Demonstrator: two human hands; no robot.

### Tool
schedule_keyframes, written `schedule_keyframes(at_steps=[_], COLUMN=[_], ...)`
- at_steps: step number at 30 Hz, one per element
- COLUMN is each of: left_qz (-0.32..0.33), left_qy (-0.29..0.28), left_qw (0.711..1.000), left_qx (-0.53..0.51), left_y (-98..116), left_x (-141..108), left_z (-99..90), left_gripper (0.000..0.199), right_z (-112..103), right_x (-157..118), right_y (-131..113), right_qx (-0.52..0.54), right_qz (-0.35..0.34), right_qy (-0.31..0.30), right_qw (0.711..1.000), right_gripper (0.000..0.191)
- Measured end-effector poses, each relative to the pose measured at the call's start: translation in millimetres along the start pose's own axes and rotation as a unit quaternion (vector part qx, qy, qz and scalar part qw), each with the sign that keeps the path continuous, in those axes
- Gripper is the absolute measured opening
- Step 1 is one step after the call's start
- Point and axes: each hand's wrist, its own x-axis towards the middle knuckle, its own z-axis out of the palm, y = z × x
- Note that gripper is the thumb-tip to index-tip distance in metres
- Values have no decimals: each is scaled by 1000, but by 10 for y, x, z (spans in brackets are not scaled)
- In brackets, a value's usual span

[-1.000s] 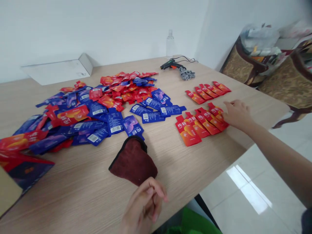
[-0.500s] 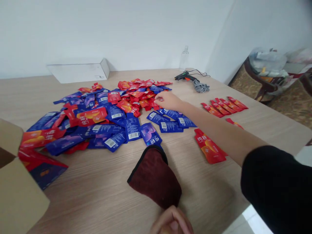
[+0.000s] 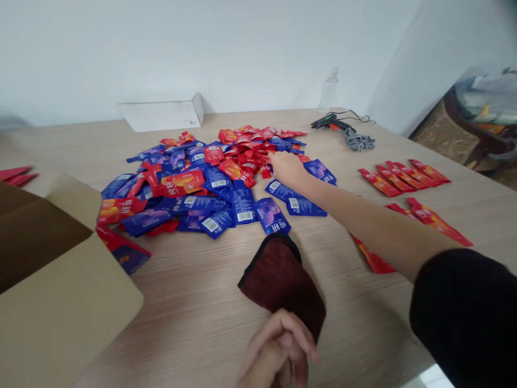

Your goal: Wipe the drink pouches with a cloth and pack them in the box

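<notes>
My right hand [image 3: 287, 166] reaches to the right edge of a pile of red and blue packets [image 3: 183, 183]. Its fingers are pressed together at the red packets; whatever they grip is hidden. Just in front of that hand lie a few blue packets [image 3: 305, 203], and a purple-faced one [image 3: 320, 171] is beyond the wrist. Near the bottom, my left hand [image 3: 280, 345] is loosely closed with nothing visible in it, over the near end of a dark red cloth piece [image 3: 285, 277] with black edging. The cloth touches a blue packet [image 3: 271, 216].
An open cardboard box [image 3: 72, 312] stands at left. Red packets [image 3: 412, 177] lie in a row at right, with more [image 3: 438, 221] nearer. Behind are a white box [image 3: 165, 114], a glue gun [image 3: 333, 123], a grey cloth [image 3: 359, 141] and a clear bottle [image 3: 328, 91].
The view has swung left, showing more of the cardboard box. My left hand has come further into view over the cloth. A purple-faced packet now shows beyond my right wrist.
</notes>
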Motion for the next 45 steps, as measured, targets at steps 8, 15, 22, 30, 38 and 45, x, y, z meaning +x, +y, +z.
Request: schedule_keyframes(at_steps=[8,15,22,30,38,45], left_qz=[179,172,139,107,166,88], left_qy=[196,263,215,174,252,214], left_qw=[964,949,966,978,949,972], left_qx=[-14,14,20,34,93,45], left_y=[415,371,352,267,106,225], left_x=[197,-65,-329,-295,-177,-185], left_z=[397,429,228,233,131,138], left_gripper=[57,38,43,60,30,43], right_z=[-650,-517,57,105,-309,-173], right_x=[-1800,-2575,-2230,-2230,-2329,-2326], right_y=[-398,-653,-428,-396,-744,-608], right_qx=[82,263,231,291,289,285], right_qz=[-155,-295,-177,-129,-215,-118], right_qy=[163,-13,14,34,143,126], right_qw=[971,918,957,947,922,943], right_gripper=[41,33,55,30,41,38])
